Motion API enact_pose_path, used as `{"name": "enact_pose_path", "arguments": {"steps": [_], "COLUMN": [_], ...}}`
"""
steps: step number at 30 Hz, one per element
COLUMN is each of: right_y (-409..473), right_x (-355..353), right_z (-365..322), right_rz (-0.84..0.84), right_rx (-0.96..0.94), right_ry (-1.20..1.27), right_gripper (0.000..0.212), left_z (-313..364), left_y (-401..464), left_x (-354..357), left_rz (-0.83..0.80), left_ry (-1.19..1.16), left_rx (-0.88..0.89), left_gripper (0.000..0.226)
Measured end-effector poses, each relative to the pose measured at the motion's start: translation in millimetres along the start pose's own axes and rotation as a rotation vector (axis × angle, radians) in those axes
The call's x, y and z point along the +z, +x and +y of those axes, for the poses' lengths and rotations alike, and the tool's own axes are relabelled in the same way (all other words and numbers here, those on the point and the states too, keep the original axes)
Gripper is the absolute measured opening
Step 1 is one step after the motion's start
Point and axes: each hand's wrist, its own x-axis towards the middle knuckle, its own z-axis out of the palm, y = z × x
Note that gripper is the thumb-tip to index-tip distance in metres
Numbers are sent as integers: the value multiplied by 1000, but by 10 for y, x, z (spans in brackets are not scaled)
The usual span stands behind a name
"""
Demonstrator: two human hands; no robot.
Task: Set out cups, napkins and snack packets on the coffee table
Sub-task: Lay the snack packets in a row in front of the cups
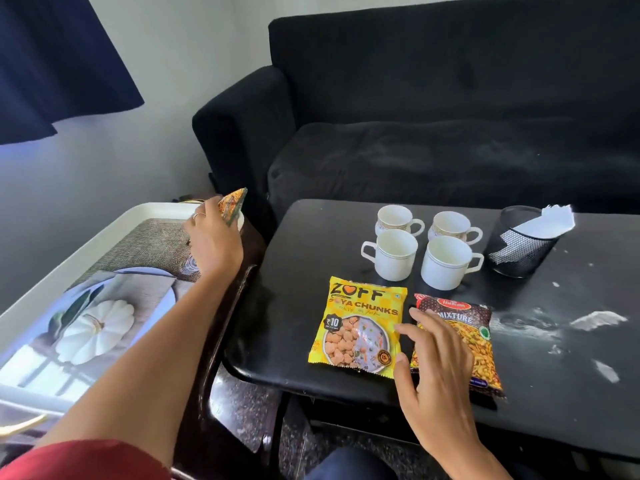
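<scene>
On the black worktop [571, 393] we see four white cups [420, 245], napkins [547, 223] in a mesh holder [516, 251], and a yellow packet [358, 323] beside a red packet [471, 341]. Our right hand [436, 372] rests spread-fingered on the red one. Our left hand [213, 239] pinches a third packet [232, 206] over the tray [86, 251].

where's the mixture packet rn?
Head view, lower right: the mixture packet lies flat on the coffee table, just right of the soya chunks packet, under the right hand.
</scene>
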Motion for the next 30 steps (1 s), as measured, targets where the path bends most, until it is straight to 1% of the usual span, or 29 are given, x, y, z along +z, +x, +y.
{"name": "enact_pose_path", "arguments": {"steps": [3,5,7,8,11,13,14,16,17,18,20,23,25,26,27,28,30], "right_y": [6,13,27,44,150,239,272,310,316,304,267,169,116,95,84,76,56], "right_x": [-63,-104,-187,-248,-495,-677,-772,-947,-1032,-1110,-1218,-1302,-1331,-1340,-1345,-1343,-1336], "right_z": [-40,-70,-133,-177,-344,-436,-479,-545,-573,-596,-619,-601,-598,-597,-591,-588,-584], "right_rz": [-1,-10,-39,-73,-206,-250,-276,-317,-330,-335,-316,-236,-200,-187,-174,-168,-186], "right_rx": [1,24,100,172,484,659,713,763,757,737,707,728,755,762,760,751,724], "right_ry": [51,114,234,341,794,1065,1192,1365,1403,1416,1406,1407,1399,1402,1414,1427,1424], "right_gripper": [32,27,21,19,16,31,39,50,50,44,31,20,24,25,25,24,22], "left_z": [101,207,330,395,628,785,855,960,1001,1030,1061,1061,1012,1003,996,1020,1150], "left_y": [-212,-415,-647,-766,-1143,-1382,-1493,-1685,-1770,-1854,-1971,-2110,-2212,-2280,-2342,-2398,-2436], "left_x": [-153,-260,-374,-427,-595,-712,-764,-851,-890,-922,-963,-1041,-1054,-1064,-1052,-1048,-1102], "left_rz": [15,-30,-80,-105,-189,-212,-226,-277,-321,-367,-397,-447,-464,-459,-458,-483,-615], "left_ry": [-106,-160,-179,-185,-202,-209,-204,-182,-166,-148,-130,-225,-372,-440,-522,-618,-835], "left_rx": [272,440,585,648,780,871,916,996,1028,1047,1069,1060,1051,987,851,647,109], "left_gripper": [44,51,55,56,57,56,55,53,55,58,64,74,77,77,76,72,57]}}
